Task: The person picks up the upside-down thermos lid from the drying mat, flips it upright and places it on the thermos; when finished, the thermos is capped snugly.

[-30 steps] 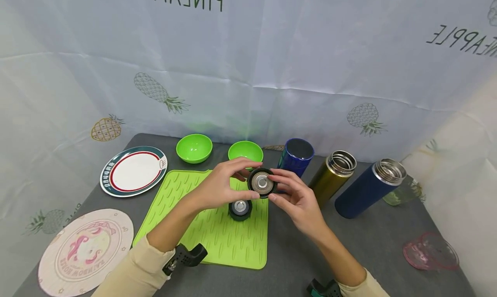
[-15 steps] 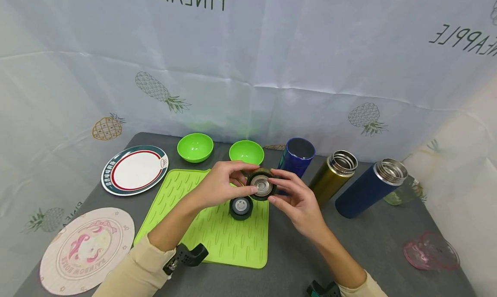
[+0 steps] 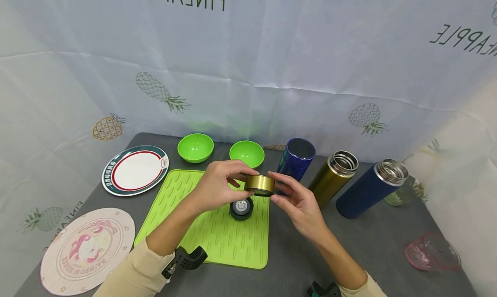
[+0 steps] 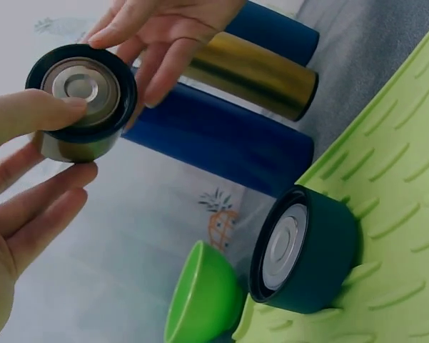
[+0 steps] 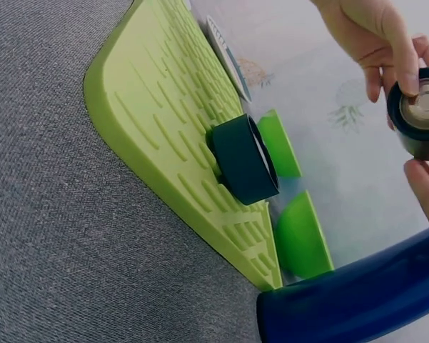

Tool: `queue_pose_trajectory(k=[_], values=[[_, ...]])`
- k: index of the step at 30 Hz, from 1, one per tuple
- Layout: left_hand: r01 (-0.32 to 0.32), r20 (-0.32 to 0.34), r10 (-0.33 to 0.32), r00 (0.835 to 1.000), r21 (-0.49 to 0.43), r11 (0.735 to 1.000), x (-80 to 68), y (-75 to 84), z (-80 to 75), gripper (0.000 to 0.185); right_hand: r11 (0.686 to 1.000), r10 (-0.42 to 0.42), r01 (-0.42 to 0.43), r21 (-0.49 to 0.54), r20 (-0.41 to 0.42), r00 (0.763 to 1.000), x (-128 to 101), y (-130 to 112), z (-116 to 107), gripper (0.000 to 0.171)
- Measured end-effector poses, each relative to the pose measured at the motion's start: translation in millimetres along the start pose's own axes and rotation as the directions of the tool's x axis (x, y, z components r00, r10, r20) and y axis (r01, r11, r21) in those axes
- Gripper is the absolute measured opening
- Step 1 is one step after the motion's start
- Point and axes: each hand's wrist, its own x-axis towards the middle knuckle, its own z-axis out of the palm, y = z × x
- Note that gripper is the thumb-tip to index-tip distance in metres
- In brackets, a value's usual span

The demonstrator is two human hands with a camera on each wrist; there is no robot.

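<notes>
Over the green mat [image 3: 217, 228] we pinch the gold lid [image 3: 259, 184] between our left hand [image 3: 217, 185] and right hand [image 3: 299, 202], fingers curled on its rim, off the gold flask [image 3: 334, 172] standing open right of the mat, dark lid [image 3: 241, 209] resting on it, also unfitted.

Backdrop: pale blue-white cloth [image 3: 248, 64] hung as wall from 9 through 12 to 3 o'clock, creased, printed with pineapples and "PINEAPPLE" lettering that reads mirrored. Grey textured tabletop [image 3: 372, 245] fills the 6 o'clock half. Cloth drapes down onto the table edge at 8 and at 3. Light soft, even, faint shadows.
</notes>
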Motion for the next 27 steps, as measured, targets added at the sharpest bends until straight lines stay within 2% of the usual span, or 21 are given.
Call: queue_pose_trajectory(k=[8, 15, 21, 24, 27], values=[[-0.117, -0.06, 0.124, 0.99, 0.107, 0.987, 0.1, 4.3, 3.6, 0.034, 0.994, 0.03, -0.035, 0.102, 0.049, 0.998, -1.2, 3.0, 0.2, 0.046], [-0.178, -0.08, 0.189, 0.979, 0.133, 0.975, -0.4, 1.6, 5.4, 0.037, 0.994, 0.039, -0.044, 0.103, 0.049, 0.998, -0.6, 1.3, 1.6, 0.048], [-0.193, -0.076, 0.205, 0.976, 0.142, 0.971, -1.4, 0.3, 5.8, 0.036, 0.996, 0.009, -0.012, 0.085, 0.033, 0.999, -1.7, 2.7, 1.9, 0.049], [-0.184, -0.054, 0.189, 0.98, 0.081, 0.98, -2.5, 0.0, 4.7, 0.038, 0.998, -0.022, 0.021, 0.065, 0.019, 1.0, -2.1, 3.6, 1.6, 0.048], [-0.136, -0.025, 0.136, 0.99, -0.009, 0.991, -3.3, 0.7, 3.0, 0.042, 0.998, -0.032, 0.032, 0.052, 0.001, 0.999, -2.7, 2.6, 1.2, 0.047]])
